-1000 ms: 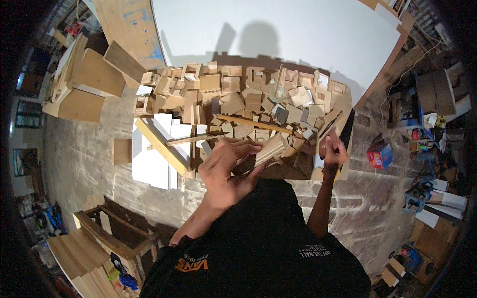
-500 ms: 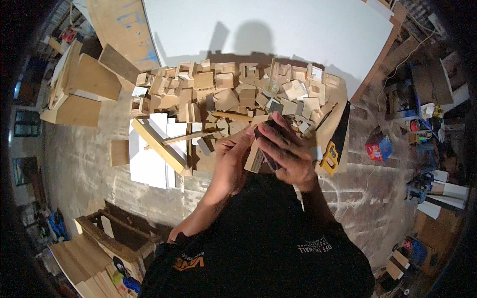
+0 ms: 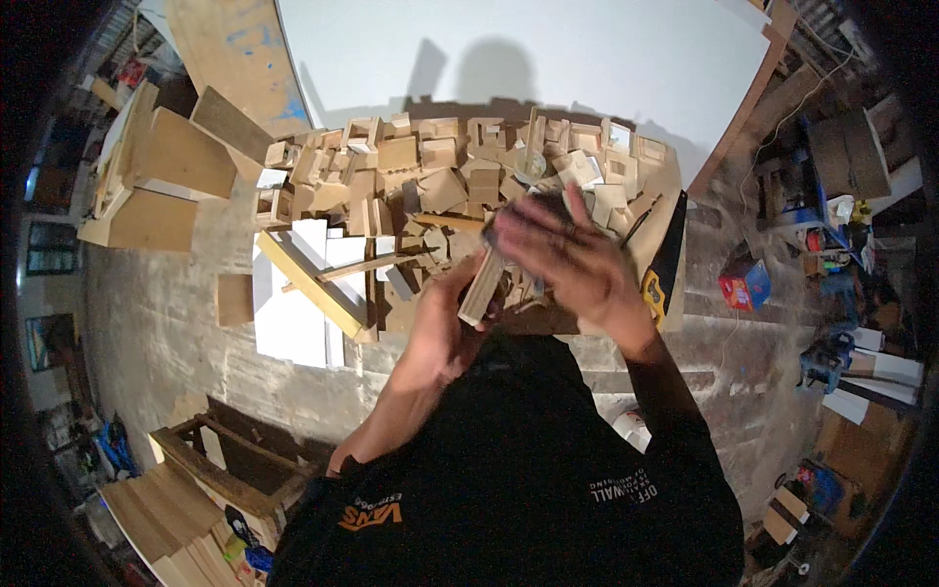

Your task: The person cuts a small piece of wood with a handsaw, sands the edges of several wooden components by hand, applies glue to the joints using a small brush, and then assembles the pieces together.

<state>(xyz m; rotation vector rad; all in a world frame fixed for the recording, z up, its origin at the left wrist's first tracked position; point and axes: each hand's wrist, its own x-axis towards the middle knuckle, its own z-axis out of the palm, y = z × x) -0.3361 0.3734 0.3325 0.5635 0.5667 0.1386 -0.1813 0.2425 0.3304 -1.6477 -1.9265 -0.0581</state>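
My left hand [image 3: 440, 318] grips a small pale wooden block [image 3: 481, 289], its long edge tilted up and away from me. Over the block's far end lies my right hand [image 3: 572, 259], smeared by motion, pressing a dark sheet [image 3: 553, 203] that looks like sandpaper. The fingers of that hand hide most of the sheet. Beyond both hands spreads a crowd of small wooden boxes and offcuts [image 3: 445, 191] on a low board. A thin pointed wooden stick [image 3: 367, 265] lies across a yellowish wood strip [image 3: 308, 284] to the left.
White sheets [image 3: 293, 328] lie under the strip. A handsaw with a yellow handle [image 3: 655, 296] rests at the board's right edge. A large white panel [image 3: 587, 59] stands behind. Wooden cabinets [image 3: 181, 152] are at far left, a red and blue box [image 3: 745, 286] at right.
My right hand has slid right and is blurred, its forearm swung outward. The block in my left hand has shifted slightly left and toward me, showing more of its side.
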